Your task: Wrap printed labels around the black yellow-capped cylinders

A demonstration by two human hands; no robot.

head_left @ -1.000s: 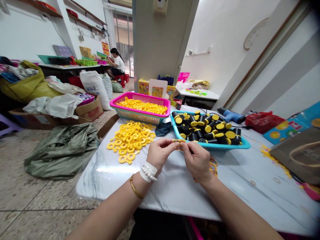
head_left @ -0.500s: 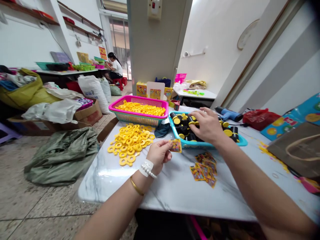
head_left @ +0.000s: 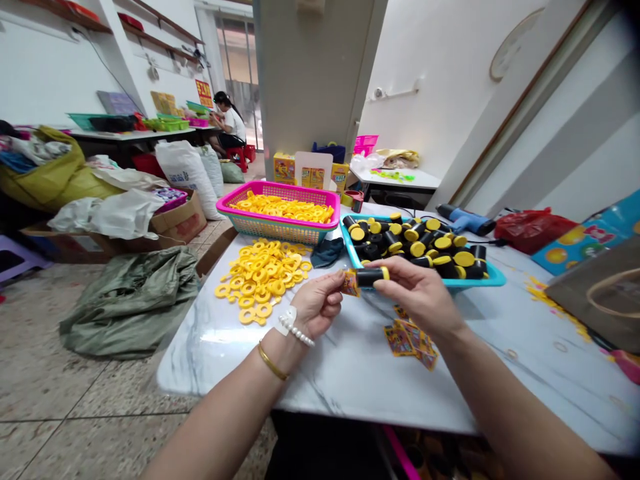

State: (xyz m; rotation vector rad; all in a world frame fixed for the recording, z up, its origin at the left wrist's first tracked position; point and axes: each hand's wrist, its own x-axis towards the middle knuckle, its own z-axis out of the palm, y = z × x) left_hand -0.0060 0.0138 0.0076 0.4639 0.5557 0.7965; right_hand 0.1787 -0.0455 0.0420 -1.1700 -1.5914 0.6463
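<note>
My left hand (head_left: 320, 303) pinches a small printed sticker (head_left: 351, 283), yellow and orange with coloured figures. Between the thumb and fingers of my right hand (head_left: 417, 293) is a short black cylinder (head_left: 371, 277) with a yellow cap at its right end. The cylinder's left end meets the sticker; whether they are stuck together I cannot tell. Just behind stands a blue basket (head_left: 495, 277) heaped with more black cylinders (head_left: 417, 233) with yellow ends. Several printed stickers (head_left: 410, 340) lie on the table below my right hand, partly hidden by it.
Yellow ring-shaped pieces (head_left: 263, 273) are piled on the marbled table (head_left: 225, 373). Behind them a pink basket (head_left: 227, 203), nested in a green one, holds more yellow pieces. A dark cloth (head_left: 327, 252) lies between the baskets. A blue tool (head_left: 465, 220) and brown bag (head_left: 590, 293) are at right.
My right hand has come out of the blue basket with a black cylinder and brought it left to the sticker. My left hand still pinches the sticker. The view has shifted slightly.
</note>
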